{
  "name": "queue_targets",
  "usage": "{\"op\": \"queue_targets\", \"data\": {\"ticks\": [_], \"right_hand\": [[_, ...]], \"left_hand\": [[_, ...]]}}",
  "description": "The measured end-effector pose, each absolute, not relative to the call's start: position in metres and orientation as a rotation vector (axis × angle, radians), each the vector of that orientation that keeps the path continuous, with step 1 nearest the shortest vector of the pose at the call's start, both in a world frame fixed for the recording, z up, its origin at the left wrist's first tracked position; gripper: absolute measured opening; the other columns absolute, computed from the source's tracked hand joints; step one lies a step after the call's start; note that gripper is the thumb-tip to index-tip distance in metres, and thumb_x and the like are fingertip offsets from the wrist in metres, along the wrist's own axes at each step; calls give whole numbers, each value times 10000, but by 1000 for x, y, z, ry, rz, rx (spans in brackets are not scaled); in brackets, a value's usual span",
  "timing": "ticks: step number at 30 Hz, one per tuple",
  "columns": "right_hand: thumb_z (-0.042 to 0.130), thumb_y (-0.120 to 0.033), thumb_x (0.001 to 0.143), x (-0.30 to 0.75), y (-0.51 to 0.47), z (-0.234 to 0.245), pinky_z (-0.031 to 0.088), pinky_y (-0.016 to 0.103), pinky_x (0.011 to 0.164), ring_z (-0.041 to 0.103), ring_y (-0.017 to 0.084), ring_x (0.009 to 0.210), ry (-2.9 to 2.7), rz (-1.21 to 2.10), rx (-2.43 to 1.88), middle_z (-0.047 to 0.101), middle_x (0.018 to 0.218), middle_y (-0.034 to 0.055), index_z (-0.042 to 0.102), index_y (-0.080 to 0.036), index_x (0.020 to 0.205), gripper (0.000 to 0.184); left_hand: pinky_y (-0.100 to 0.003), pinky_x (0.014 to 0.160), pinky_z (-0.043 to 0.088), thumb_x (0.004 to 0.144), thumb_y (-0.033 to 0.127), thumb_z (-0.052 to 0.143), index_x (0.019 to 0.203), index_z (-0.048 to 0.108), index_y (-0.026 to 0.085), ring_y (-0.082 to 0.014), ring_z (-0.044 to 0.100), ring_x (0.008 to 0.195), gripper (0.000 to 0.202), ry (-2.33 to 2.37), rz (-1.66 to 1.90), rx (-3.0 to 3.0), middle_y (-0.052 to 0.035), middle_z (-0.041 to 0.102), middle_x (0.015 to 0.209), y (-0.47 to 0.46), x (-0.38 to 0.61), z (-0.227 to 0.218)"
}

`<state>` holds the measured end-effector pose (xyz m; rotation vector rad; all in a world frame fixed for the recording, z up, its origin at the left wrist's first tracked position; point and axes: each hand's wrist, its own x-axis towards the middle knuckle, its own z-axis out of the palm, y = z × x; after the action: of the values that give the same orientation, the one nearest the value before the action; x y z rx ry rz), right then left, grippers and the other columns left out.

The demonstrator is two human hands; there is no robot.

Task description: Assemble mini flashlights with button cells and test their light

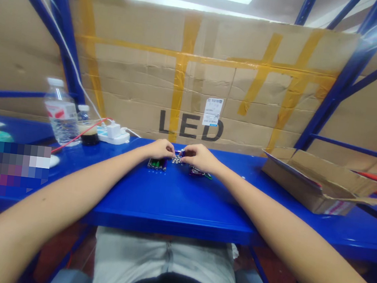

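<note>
Both my hands meet over the middle of the blue table (168, 198). My left hand (162, 149) is closed in a pinch at the left side of a small cluster of silver metal pieces (176, 159); what its fingertips hold is too small to make out. From the right, my right hand (200, 158) pinches close to the same cluster, and a small dark blue piece (182, 152) shows by its fingertips. Under my left hand lies a row of small green and dark cylinders (157, 164). Beside my right hand are purple and green metal pieces (198, 172), partly covered.
An open cardboard box (318, 199) stands at the right. On the left are a water bottle (62, 120), a smaller bottle with dark liquid (88, 138), and a white power strip (117, 138) with a red cable. A large carton (130, 85) walls off the back.
</note>
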<state>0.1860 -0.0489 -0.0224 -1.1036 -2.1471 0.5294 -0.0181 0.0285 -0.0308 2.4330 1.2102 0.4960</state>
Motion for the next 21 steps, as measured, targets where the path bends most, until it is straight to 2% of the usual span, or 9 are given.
{"op": "queue_targets", "data": {"ticks": [4, 10, 14, 21], "right_hand": [[666, -223, 745, 186, -50, -21, 345, 257, 600, 482, 117, 630, -2165, 500, -1130, 576, 642, -24, 638, -149, 724, 81], [659, -219, 753, 186, -53, -20, 344, 256, 602, 477, 111, 624, -2175, 445, -1147, 555, 625, -33, 602, -157, 670, 118], [663, -208, 757, 186, -52, -21, 391, 272, 627, 517, 124, 635, -2162, 489, -1151, 605, 658, -14, 658, -149, 742, 61], [656, -130, 752, 185, -49, -24, 466, 278, 616, 592, 124, 583, -2103, 734, -1131, 675, 717, 9, 638, -153, 791, 49]], "left_hand": [[-265, 656, 435, 725, 385, 686, 823, 747, 163, -165, 612, 710, 251, 1275, 504, 2450, -39, 723, 777, 30, -16, -32], [-264, 708, 452, 764, 267, 615, 834, 761, 171, -182, 645, 775, 188, 1350, 461, 2505, -52, 750, 832, 34, -22, -27], [-262, 731, 462, 742, 249, 649, 858, 766, 187, -181, 654, 790, 175, 1283, 348, 2530, -40, 757, 854, 35, -27, -23], [-269, 645, 462, 698, 199, 676, 748, 743, 151, -172, 622, 661, 97, 1355, 287, 2496, -51, 721, 708, 36, -29, -22]]}}
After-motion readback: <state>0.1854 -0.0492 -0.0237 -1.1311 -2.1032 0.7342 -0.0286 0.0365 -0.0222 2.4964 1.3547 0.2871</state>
